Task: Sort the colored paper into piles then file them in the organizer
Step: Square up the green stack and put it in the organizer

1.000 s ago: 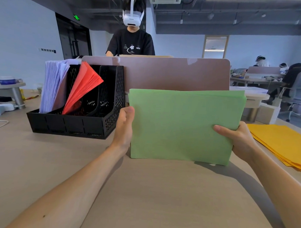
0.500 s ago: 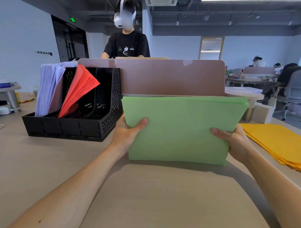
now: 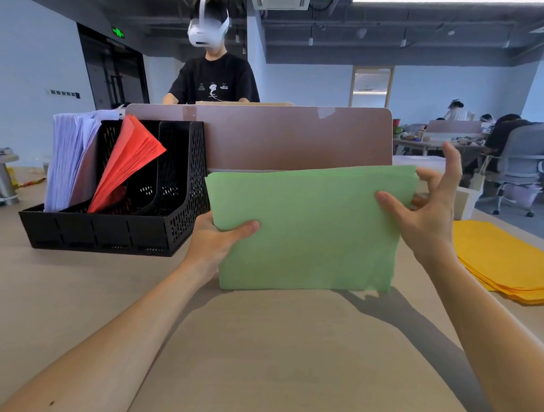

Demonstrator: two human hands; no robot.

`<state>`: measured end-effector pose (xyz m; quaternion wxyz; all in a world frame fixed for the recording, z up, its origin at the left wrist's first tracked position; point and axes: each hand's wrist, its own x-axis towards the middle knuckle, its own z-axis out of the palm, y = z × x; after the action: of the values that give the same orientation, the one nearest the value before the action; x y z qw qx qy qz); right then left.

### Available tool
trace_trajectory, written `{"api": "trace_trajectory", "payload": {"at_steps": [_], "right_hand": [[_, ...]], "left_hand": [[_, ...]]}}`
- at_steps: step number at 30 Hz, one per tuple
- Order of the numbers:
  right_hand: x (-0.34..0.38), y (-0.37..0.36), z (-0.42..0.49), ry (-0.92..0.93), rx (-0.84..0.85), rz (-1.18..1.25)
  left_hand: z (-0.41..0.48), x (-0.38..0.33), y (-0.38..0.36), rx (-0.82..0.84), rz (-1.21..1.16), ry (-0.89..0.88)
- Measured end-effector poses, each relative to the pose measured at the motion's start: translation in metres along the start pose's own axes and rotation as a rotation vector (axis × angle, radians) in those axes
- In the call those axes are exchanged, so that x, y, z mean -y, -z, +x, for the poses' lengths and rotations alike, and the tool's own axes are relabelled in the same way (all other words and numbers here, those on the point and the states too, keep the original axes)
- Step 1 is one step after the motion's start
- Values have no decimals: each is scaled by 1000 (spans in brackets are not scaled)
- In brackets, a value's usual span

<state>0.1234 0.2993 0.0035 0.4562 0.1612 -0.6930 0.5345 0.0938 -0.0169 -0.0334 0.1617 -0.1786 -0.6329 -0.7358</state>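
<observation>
While both bare forearms reach in from the near edge over the tan table [image 3: 259, 359], the left hand [image 3: 214, 244] grips the lower left corner of a stack of green paper [image 3: 310, 231], thumb curled across the front sheet and fingers hidden behind. The stack stands upright on its long edge in the middle of the table, its lower edge down at the tabletop. At the stack's right edge, the right hand [image 3: 430, 217] is spread wide: its thumb lies on the front sheet, and the fingers are splayed and mostly straight, one pointing up and others reaching behind the edge. Flat on the table to the right, well apart, lies a pile of yellow paper [image 3: 503, 260]. Left of the green stack, just beside the left hand, sits a black perforated organizer [image 3: 109, 231]; pale lavender paper [image 3: 69, 158] fills its leftmost compartment and red paper [image 3: 130, 160] leans rightward in the middle one. Behind these runs a brown desk divider [image 3: 298, 136]. Beyond it stands a person in a black T-shirt [image 3: 213, 77] wearing a white headset [image 3: 206, 34]. Far right, a grey office chair [image 3: 525, 156] stands by other desks.
</observation>
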Motion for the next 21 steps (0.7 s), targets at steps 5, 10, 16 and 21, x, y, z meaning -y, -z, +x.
{"api": "trace_trajectory", "payload": {"at_steps": [5, 10, 16, 21], "right_hand": [[2, 1, 10, 316, -11, -354], [9, -2, 10, 368, -48, -434], [11, -1, 12, 485, -34, -516], [11, -2, 12, 524, 0, -530]], "left_hand": [[0, -1, -1, 8, -35, 6], [-1, -2, -1, 4, -45, -1], [0, -2, -1, 6, -55, 4], [0, -2, -2, -3, -61, 13]]}}
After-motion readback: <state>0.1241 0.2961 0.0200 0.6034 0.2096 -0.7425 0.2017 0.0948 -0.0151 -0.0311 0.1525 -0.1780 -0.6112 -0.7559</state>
